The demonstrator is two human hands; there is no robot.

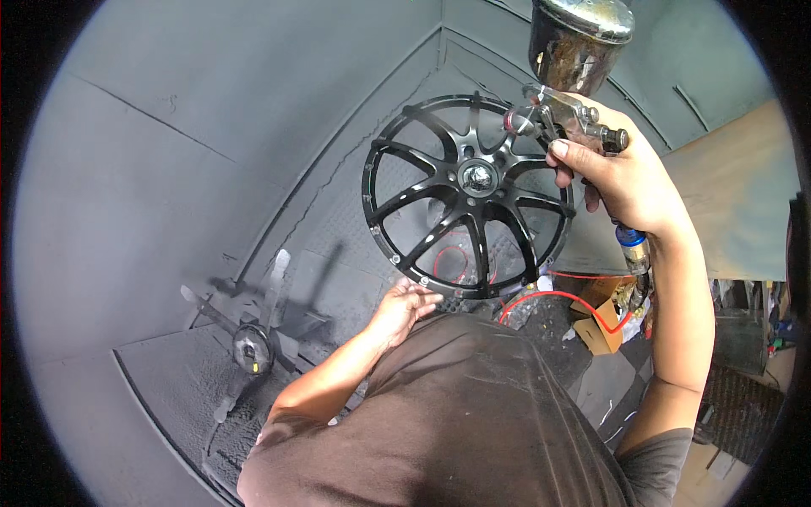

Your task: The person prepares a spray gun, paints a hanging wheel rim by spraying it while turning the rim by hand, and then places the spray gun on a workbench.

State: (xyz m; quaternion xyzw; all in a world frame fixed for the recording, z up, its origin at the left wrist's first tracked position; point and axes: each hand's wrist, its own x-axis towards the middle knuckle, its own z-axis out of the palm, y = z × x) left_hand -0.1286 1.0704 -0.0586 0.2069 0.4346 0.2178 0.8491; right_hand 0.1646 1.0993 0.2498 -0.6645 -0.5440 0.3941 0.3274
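Note:
A glossy black multi-spoke car wheel (pixel 467 196) stands face-on in front of a grey painted booth wall. My left hand (pixel 404 307) touches the wheel's lower rim with the fingers spread. My right hand (pixel 621 173) grips a metal spray gun (pixel 564 114) with a dull steel cup (pixel 579 38) on top, held at the wheel's upper right edge. A red air hose (pixel 566 297) runs down from the gun's blue-tipped handle base.
A grey paint-coated cross-shaped stand (pixel 252 342) sits on the floor at lower left. Cardboard boxes (pixel 598 325) and clutter lie at right behind the booth panel (pixel 735 203). Grey booth walls (pixel 211 110) enclose the left and back.

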